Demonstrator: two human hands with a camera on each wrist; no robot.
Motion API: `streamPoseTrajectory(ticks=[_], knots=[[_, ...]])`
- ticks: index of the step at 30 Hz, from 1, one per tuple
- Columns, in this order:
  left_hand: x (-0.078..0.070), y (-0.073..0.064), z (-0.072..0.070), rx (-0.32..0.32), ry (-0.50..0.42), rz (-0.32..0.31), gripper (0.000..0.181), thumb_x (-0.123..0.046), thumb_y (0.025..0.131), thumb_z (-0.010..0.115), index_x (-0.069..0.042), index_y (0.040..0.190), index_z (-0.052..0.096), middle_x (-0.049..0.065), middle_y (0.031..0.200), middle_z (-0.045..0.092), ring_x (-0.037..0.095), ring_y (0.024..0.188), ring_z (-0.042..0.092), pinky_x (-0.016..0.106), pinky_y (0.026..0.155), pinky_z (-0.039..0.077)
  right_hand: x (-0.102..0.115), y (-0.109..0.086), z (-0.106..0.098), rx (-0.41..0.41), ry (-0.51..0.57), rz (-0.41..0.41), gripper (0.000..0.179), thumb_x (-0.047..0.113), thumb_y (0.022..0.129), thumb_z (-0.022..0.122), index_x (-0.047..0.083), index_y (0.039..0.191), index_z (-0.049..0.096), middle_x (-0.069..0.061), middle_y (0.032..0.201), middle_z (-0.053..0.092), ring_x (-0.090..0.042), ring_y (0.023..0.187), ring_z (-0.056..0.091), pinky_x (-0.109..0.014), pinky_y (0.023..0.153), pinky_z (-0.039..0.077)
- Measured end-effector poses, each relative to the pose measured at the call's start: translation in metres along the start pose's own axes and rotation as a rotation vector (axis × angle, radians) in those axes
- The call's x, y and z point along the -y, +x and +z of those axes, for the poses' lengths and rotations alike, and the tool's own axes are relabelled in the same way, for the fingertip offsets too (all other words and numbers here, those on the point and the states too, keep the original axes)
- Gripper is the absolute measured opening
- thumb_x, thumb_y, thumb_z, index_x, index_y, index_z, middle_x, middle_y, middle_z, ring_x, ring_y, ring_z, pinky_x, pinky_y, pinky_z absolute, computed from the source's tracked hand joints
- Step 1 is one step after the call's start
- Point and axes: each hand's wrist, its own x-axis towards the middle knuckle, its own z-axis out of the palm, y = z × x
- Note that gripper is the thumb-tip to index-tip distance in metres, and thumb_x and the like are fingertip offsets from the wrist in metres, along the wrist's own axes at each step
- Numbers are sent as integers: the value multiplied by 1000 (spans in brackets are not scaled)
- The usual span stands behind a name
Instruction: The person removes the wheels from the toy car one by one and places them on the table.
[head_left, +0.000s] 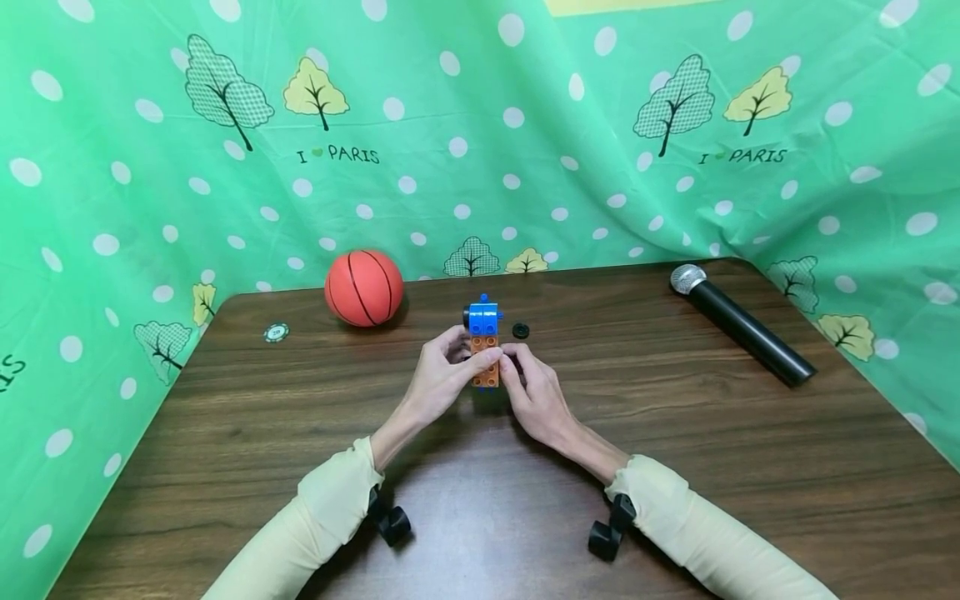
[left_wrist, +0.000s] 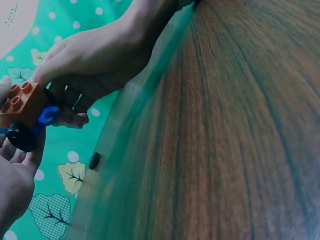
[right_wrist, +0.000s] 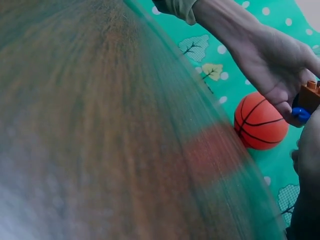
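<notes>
The toy (head_left: 484, 342) pairs an orange block (left_wrist: 29, 111) with a glossy blue block (head_left: 483, 320) and black wheels (left_wrist: 21, 137); the loose wheel (head_left: 521, 331) on its right is black too. Dark brown wood grain streaks the surface (head_left: 247, 450). The ball (head_left: 364, 288) is red-orange with black lines, the far-right microphone (head_left: 750, 332) black with a silver head. Both sleeves (head_left: 322, 512) are pale cream. White dots, yellow trees, green checked trees and black lettering pattern the green cloth (head_left: 420, 92).
</notes>
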Motion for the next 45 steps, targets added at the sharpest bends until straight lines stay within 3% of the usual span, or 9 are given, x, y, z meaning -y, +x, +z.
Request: streamPoseTrajectory(ticks=[7,13,24,30,34,45], knots=[[0,0,0,-10,-29,-5,32,-11,96,73,3,124,65,15,106,74,21,97,72,32,83,58,0,1,1,-68,136,-2,14,-7,100,59,0,109,66,-8,90,68,-15,76,61,-27,66,50],[-1,-1,2,-11,-36,-11,34,-17,96,73,2,123,65,14,105,73,21,94,72,33,80,58,-1,1,1,-110,142,-8,13,-8,97,61,2,103,67,-3,81,64,-12,70,57,-20,63,45],[-2,-1,3,6,-40,9,32,-16,96,74,2,121,66,13,103,74,21,92,73,32,79,59,3,0,-4,-44,187,106,10,-2,103,54,5,102,62,2,80,60,-10,70,54,-26,61,45],[-3,-2,3,10,-47,4,32,-14,96,73,3,123,66,14,103,74,20,91,72,32,79,59,3,-1,-4,-69,272,86,9,-6,100,56,0,103,63,-3,75,61,-7,64,52,-20,55,43],[-2,-2,5,10,-53,-13,32,-14,96,73,3,123,66,15,103,74,21,92,72,32,80,59,6,0,-4,-82,336,121,6,-5,99,59,-1,100,63,0,70,58,-6,58,48,-20,49,37],[1,-3,3,37,-44,-34,36,-20,95,75,3,122,67,15,106,74,25,98,73,35,82,59,4,2,-9,-18,270,122,7,-2,94,58,3,93,62,7,70,53,-7,59,46,-19,52,37]])
